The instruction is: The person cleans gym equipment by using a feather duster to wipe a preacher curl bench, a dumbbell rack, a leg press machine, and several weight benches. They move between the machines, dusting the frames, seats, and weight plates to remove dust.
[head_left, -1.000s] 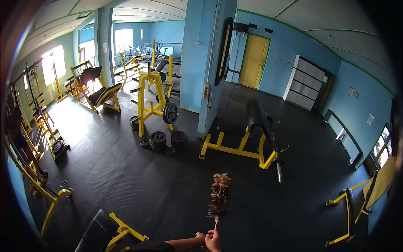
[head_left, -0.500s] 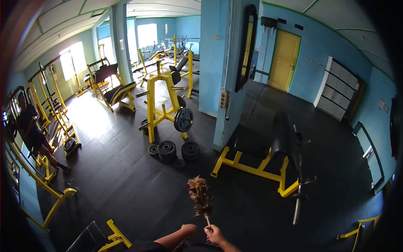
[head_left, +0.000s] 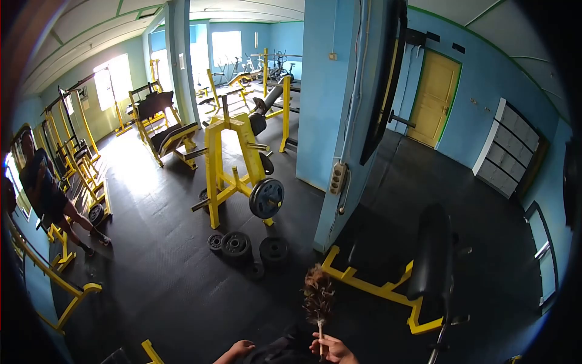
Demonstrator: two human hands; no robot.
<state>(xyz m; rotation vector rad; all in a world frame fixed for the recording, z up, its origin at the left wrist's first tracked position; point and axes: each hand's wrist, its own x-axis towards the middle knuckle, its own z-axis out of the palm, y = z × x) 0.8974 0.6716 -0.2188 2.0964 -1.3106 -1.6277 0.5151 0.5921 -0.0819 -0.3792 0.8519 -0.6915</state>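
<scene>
At the bottom of the view, my right hand is closed round the pale handle of a feather duster. The duster stands nearly upright, its brown feathers pointing away from me over the dark floor. My left hand is low and to the left, its fingers curled, with nothing visible in it. Beyond the feathers is a yellow-framed bench with a black pad. Weight plates lie on the floor ahead, in front of a yellow plate rack.
A blue pillar carrying a power strip rises ahead. A person stands at the left among yellow machines. A leg press is farther back. Grey lockers and a yellow door are at the right.
The view has moved nearer to the rack and bench. My right hand and the duster have shifted right in view, and my left hand has moved left, farther from the right.
</scene>
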